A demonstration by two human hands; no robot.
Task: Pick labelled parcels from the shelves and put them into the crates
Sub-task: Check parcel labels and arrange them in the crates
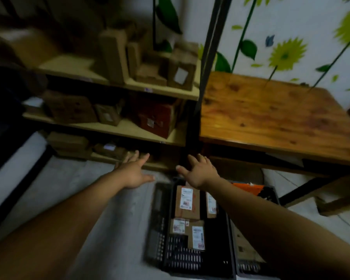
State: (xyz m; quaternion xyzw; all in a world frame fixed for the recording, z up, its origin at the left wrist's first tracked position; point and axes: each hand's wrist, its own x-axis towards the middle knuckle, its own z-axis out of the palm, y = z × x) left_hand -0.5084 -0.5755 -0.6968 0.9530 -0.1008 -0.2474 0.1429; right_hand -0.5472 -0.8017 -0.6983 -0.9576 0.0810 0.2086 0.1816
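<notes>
L hand (pixel 133 171) and R hand (pixel 199 173) both out front, fingers spread, nothing held, pointing to 12 at the bottom shelf (pixel 160 166). Black crate (pixel 160 229) on the floor, at 6 from the R hand. Inside, tall parcel (pixel 187 201) lies flat, label up, long axis 12–6. Slimmer parcel (pixel 211 203) at its 3, same run. Third parcel (pixel 187 232) at its 6, lying 9–3. Blurred shelf parcel (pixel 109 149) at 10 from L hand. Wooden table (pixel 271 118) at 2.
</notes>
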